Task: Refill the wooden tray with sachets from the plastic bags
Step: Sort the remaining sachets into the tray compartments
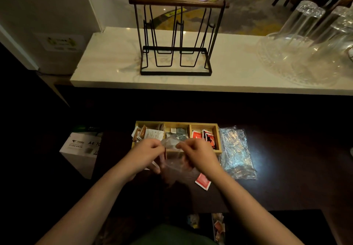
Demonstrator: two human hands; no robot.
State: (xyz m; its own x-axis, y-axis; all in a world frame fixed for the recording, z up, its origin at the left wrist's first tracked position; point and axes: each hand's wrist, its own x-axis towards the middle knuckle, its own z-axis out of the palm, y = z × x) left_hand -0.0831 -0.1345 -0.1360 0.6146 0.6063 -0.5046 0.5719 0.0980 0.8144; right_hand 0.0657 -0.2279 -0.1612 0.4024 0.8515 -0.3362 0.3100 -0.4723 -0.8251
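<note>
The near rail of the wooden tray [176, 124] is covered by the left hand [147, 152], the right hand [198, 153] and the clear bag [174, 165] they pinch. What the bag holds is too dim to tell. Print on the tray's sachets [153, 134] is too small to read. Left of the tray, the paper box [80, 149] fades into shadow. Far right of the tray, the glassware [309, 40] runs off the frame's edge.

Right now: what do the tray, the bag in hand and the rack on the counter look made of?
Tray: pale wood, probably bamboo, matte, plank walls and dividers.
Bag, pinched by left hand and right hand: thin clear plastic film; see-through, creased.
Rack: thin black wire, likely metal, with a brown wooden-looking top bar.
</note>
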